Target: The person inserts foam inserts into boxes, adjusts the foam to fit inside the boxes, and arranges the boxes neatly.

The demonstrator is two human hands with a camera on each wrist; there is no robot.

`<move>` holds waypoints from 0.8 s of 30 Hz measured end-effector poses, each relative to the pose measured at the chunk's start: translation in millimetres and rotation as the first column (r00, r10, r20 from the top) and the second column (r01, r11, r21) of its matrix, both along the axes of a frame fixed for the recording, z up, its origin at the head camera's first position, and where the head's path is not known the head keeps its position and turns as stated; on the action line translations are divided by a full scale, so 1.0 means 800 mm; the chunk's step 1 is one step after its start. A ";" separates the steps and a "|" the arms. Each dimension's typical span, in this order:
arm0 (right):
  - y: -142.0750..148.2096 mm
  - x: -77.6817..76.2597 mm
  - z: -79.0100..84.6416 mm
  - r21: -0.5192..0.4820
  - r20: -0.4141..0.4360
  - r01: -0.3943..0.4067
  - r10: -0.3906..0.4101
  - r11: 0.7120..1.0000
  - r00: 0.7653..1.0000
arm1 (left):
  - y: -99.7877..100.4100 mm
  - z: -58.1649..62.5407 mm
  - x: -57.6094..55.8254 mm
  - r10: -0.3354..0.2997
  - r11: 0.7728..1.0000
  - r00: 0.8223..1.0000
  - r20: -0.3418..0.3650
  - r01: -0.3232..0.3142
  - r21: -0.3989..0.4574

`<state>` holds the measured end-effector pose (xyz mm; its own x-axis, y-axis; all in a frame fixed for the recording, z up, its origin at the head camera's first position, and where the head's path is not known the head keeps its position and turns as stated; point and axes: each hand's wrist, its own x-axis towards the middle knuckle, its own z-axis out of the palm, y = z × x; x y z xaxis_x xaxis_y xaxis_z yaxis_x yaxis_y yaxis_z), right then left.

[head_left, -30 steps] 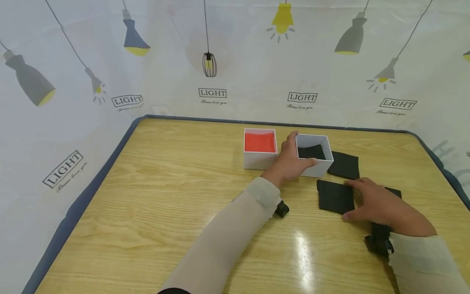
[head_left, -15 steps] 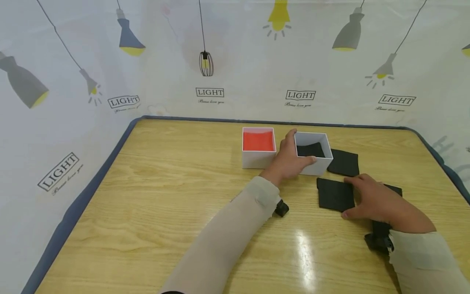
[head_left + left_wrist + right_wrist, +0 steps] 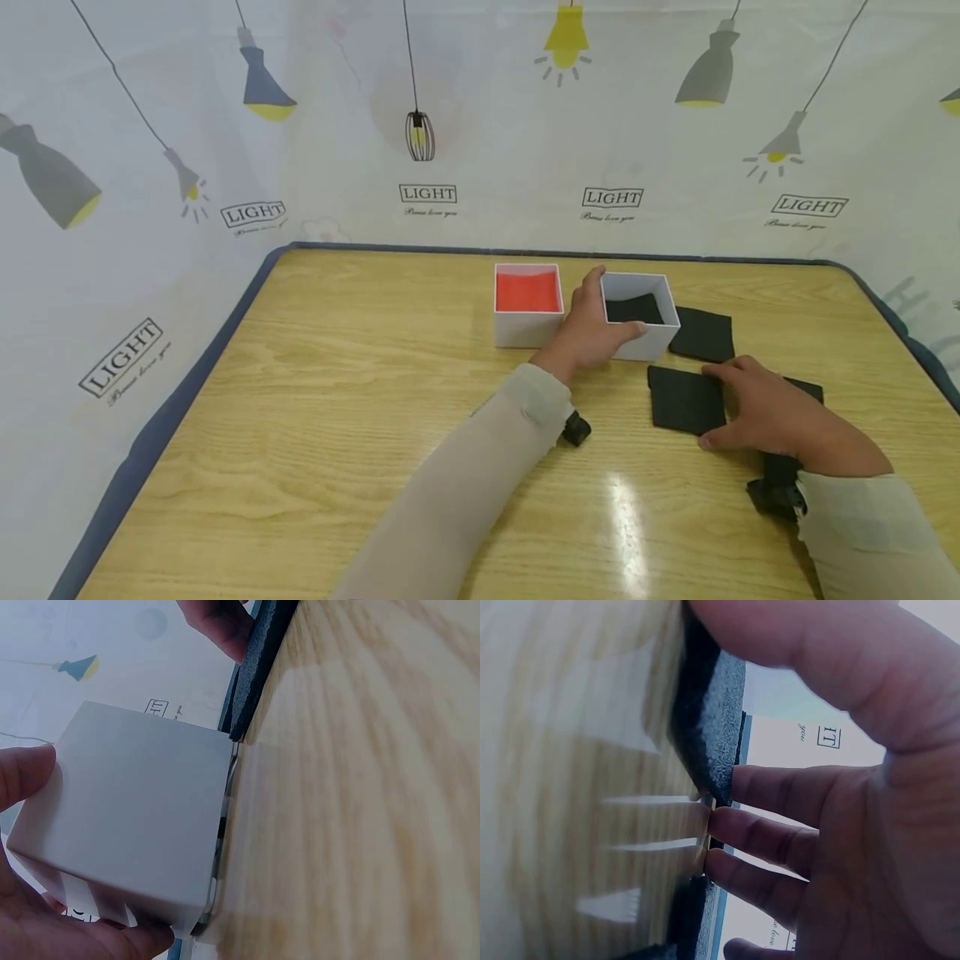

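Black squares [image 3: 686, 400] lie on the right part of a wooden table [image 3: 337, 375], which is backed by a white sheet [image 3: 510, 125] printed with hanging lamps and the word LIGHT. Two arms in pale sleeves [image 3: 450, 483] reach over the wood. The right hand [image 3: 772, 408] holds the front square near its right end, thumb at the near edge and fingertips at the far edge. The left hand [image 3: 588, 333] grips the right-hand box [image 3: 648, 343], its thumb on the near wall and its fingers round the left side. That white box stands upright and has a black piece [image 3: 633, 308] inside. Just left of it is another white box [image 3: 528, 331], holding red material [image 3: 528, 292]. Beside the gripped box, on its right, lies a far square [image 3: 703, 335]. More black material [image 3: 806, 389] shows partly beneath the right hand; how many pieces, I cannot tell. Smallest is a dark device [image 3: 577, 427] at the left wrist.
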<state>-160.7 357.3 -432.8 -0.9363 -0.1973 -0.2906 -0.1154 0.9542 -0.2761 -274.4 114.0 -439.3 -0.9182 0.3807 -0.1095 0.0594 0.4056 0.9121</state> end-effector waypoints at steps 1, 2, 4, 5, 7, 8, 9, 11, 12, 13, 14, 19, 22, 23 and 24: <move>0.000 0.000 0.000 -0.001 0.000 0.000 0.000 1.000 1.000 | 0.000 0.000 0.000 0.000 1.000 1.000 0.001 0.000 0.003; 0.000 0.000 0.000 -0.002 0.001 0.000 0.000 1.000 1.000 | 0.000 -0.001 0.000 0.001 1.000 1.000 0.002 -0.001 0.005; 0.000 0.001 -0.001 -0.006 -0.001 -0.001 0.001 1.000 1.000 | 0.000 -0.002 -0.001 0.002 1.000 1.000 0.003 -0.002 0.008; -0.001 0.001 -0.001 -0.008 -0.003 -0.001 0.001 1.000 1.000 | 0.000 -0.003 -0.001 0.003 1.000 1.000 0.003 -0.003 0.008; -0.001 0.001 -0.001 -0.012 -0.008 0.000 0.000 1.000 1.000 | 0.000 -0.004 -0.001 0.005 1.000 1.000 0.002 -0.005 0.005; -0.001 0.001 -0.002 -0.013 -0.009 0.001 -0.001 1.000 1.000 | -0.001 -0.004 -0.001 0.005 1.000 1.000 0.002 -0.005 0.004; -0.001 0.001 -0.002 -0.014 -0.012 0.003 -0.003 1.000 1.000 | -0.001 -0.004 -0.001 0.006 1.000 1.000 0.001 -0.006 0.003; -0.001 0.001 -0.003 -0.013 -0.015 0.008 -0.008 1.000 1.000 | -0.001 -0.004 -0.001 0.006 1.000 1.000 -0.001 -0.006 0.001; -0.001 0.001 -0.003 -0.013 -0.017 0.009 -0.010 1.000 1.000 | 0.000 -0.004 -0.001 0.006 1.000 1.000 -0.002 -0.006 0.002; -0.002 0.001 -0.004 -0.013 -0.017 0.012 -0.012 1.000 1.000 | 0.000 -0.004 -0.001 0.006 1.000 1.000 -0.003 -0.006 0.002; -0.002 0.001 -0.004 -0.013 -0.018 0.015 -0.015 1.000 1.000 | 0.000 -0.004 0.000 0.007 1.000 1.000 -0.004 -0.007 0.002; -0.004 0.000 -0.005 -0.020 -0.014 0.032 -0.032 0.999 0.999 | 0.000 -0.003 0.000 0.006 1.000 1.000 -0.002 -0.006 0.001; -0.003 0.000 -0.004 -0.029 -0.015 0.036 -0.036 0.999 0.999 | 0.000 -0.002 0.001 0.002 1.000 1.000 -0.003 -0.002 0.005; -0.003 0.000 -0.004 -0.033 -0.016 0.037 -0.038 0.999 0.999 | 0.000 -0.003 0.000 0.002 1.000 1.000 -0.003 -0.002 0.007; -0.003 0.000 -0.004 -0.039 -0.017 0.035 -0.036 0.999 0.999 | 0.001 -0.003 0.000 0.002 1.000 1.000 -0.005 -0.002 0.008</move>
